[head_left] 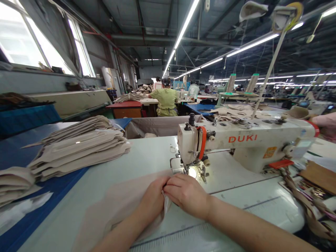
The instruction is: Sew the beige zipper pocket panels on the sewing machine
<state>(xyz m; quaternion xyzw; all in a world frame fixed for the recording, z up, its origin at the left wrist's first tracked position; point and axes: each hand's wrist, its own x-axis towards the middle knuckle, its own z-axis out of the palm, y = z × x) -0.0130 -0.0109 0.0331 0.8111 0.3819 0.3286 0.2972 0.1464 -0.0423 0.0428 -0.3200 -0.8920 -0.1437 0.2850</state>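
Observation:
A pale beige fabric piece (123, 192) lies on the sewing machine table, its right edge gathered up between my hands. My left hand (154, 196) is closed on that edge, knuckles up. Right beside it, my right hand (187, 194) is also closed on the fabric, fingertips meeting the left hand. Both are just in front of the needle area of the white sewing machine (220, 134), where a small lamp lights the plate. The fingertips and the fabric edge under them are mostly hidden.
Stacks of beige fabric pieces (81, 150) lie on a blue surface (70, 185) to the left. Straps and small metal parts (315, 190) sit at the right. A fabric-lined bin (157, 124) stands behind the table. A person in a yellow-green shirt (165, 99) works farther back.

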